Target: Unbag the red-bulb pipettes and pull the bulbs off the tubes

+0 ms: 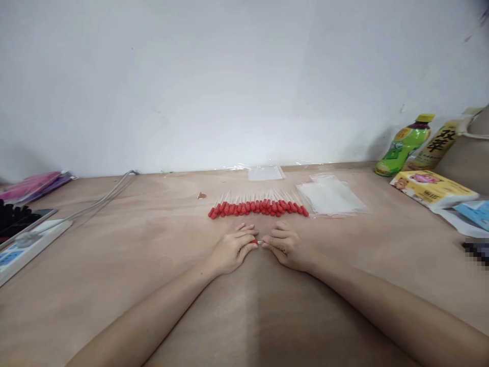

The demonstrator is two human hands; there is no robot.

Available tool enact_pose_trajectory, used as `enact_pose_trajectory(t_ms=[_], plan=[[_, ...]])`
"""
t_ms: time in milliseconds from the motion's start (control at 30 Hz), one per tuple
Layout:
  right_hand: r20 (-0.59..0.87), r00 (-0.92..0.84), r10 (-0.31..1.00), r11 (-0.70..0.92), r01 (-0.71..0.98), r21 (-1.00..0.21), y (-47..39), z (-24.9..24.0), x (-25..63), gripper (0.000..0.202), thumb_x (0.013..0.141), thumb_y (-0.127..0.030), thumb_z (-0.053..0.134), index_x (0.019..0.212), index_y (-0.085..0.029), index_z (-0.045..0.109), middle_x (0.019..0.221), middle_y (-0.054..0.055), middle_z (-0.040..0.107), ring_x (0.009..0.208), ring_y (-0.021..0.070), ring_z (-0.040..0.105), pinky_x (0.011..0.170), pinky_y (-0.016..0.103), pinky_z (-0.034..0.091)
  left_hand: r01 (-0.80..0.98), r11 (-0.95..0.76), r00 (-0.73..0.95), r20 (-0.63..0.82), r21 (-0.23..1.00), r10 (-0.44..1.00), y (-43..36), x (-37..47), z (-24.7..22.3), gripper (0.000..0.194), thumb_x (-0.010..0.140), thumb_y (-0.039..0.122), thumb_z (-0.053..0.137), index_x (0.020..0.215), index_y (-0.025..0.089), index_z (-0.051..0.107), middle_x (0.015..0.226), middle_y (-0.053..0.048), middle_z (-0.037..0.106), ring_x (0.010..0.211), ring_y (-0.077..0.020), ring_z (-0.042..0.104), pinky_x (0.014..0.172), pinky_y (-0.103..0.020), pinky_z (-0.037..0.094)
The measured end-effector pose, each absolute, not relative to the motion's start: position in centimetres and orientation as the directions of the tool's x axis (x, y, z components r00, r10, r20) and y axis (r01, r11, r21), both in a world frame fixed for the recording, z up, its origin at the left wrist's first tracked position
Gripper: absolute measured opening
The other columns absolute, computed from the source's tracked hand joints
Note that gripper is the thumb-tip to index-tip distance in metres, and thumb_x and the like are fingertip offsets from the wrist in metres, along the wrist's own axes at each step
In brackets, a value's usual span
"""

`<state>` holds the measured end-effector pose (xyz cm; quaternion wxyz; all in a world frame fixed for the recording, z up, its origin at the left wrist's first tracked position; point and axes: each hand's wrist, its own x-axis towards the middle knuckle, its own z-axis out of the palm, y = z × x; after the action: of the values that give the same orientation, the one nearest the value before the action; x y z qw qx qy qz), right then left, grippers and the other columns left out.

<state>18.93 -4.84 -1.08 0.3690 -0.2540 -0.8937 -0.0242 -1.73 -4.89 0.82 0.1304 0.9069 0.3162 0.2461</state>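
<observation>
My left hand (239, 247) pinches the red head of a small red-headed stick (260, 242) low over the table. On its other side my right hand (284, 245) is closed on the thin pale stem, so the stick lies level between my fingertips. Most of it is hidden by the fingers. Just beyond both hands, a row of similar red-headed sticks (263, 206) is spread side by side, red ends towards me and pale thin stems pointing to the wall. Clear plastic zip bags (330, 196) lie in a pile right of the row.
Behind the row lies another clear bag (265, 173). At right stand a green drink bottle (405, 145), a second bottle (435, 145) and a yellow tissue pack (433, 187). A power strip (36, 244) with a grey cable (103, 199) and pink packets (32, 186) are at left.
</observation>
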Motion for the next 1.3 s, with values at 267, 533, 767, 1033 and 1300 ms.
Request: enact_pose_trajectory(t_ms=[267,533,767,1033,1300], plan=[[0.707,-0.584,0.398,0.869,0.488,-0.085,-5.3,-0.7,19.1,0.014,0.086,-0.017,0.045,0.085,-0.015,0.059,0.074,0.006,0.058,0.082,0.0166,0.052,0.076,0.034,0.047,0.494,-0.826,0.66,0.502,0.271,0.559,-5.0,-1.8,0.7,0.02,0.086,0.025,0.046,0.096,0.017,0.061,0.11,-0.008,0.063,0.116,-0.0199,0.047,0.102,-0.043,0.035],[0.711,-0.571,0.411,0.872,0.474,-0.124,-4.7,-1.7,19.0,0.017,0.086,-0.015,0.044,0.097,-0.016,0.057,0.103,0.009,0.063,0.116,0.0222,0.046,0.098,0.047,0.04,0.508,-0.832,0.646,0.54,0.223,0.539,-4.4,-1.2,0.2,0.022,0.086,0.027,0.047,0.1,0.018,0.06,0.114,-0.008,0.06,0.118,-0.0207,0.046,0.101,-0.044,0.037],[0.646,-0.6,0.471,0.875,0.409,-0.258,-4.9,-1.5,19.0,0.019,0.088,-0.017,0.037,0.091,-0.017,0.056,0.095,0.007,0.065,0.092,0.0133,0.06,0.097,0.038,0.042,0.505,-0.798,0.681,0.416,0.329,0.603,-4.6,-1.1,0.8,0.025,0.089,0.025,0.039,0.101,0.018,0.059,0.113,-0.007,0.061,0.117,-0.0192,0.046,0.1,-0.04,0.039],[0.656,-0.614,0.44,0.892,0.386,-0.237,-5.3,-0.9,19.1,0.018,0.088,-0.015,0.037,0.088,-0.018,0.054,0.087,0.005,0.065,0.089,0.0125,0.06,0.097,0.037,0.042,0.513,-0.764,0.696,0.331,0.392,0.637,-4.8,-1.3,1.0,0.024,0.089,0.027,0.037,0.093,0.019,0.06,0.116,-0.005,0.059,0.119,-0.0177,0.045,0.1,-0.038,0.039],[0.645,-0.622,0.444,0.887,0.404,-0.222,-5.3,-1.0,19.2,0.018,0.088,-0.015,0.037,0.09,-0.018,0.054,0.084,0.005,0.065,0.09,0.0134,0.061,0.095,0.035,0.044,0.522,-0.733,0.696,0.279,0.435,0.662,-5.1,-1.3,1.5,0.024,0.089,0.027,0.037,0.093,0.019,0.059,0.114,-0.006,0.06,0.117,-0.0185,0.047,0.097,-0.038,0.042]])
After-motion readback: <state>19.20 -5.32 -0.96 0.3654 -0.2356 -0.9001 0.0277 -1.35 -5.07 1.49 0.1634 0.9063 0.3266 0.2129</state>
